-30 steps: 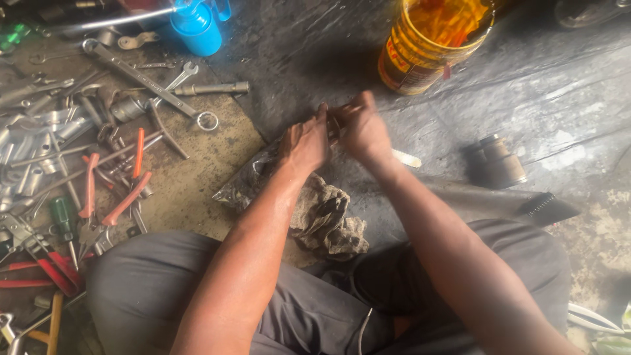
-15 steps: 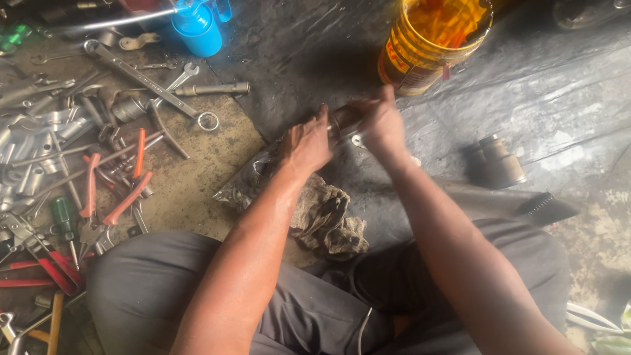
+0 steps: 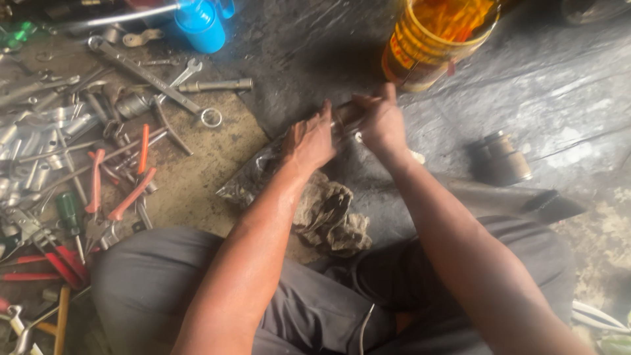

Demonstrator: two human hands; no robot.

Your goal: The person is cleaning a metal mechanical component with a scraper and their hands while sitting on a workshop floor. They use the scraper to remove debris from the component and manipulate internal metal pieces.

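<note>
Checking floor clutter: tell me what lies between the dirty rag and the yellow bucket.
In the head view, both hands, left hand and right hand, lie between rag and bucket.

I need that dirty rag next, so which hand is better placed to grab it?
Probably the left. The left hand sits almost directly above the crumpled rag, which lies just beside that forearm. The right hand is farther off, up by the yellow bucket, gripping the dark part.

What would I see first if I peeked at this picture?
Two hands meet in the middle: the left hand and the right hand both grip a dark metal part over a black sheet. A big yellow bucket stands just beyond them. To the left lies a jumble of wrenches and red-handled pliers.
</note>
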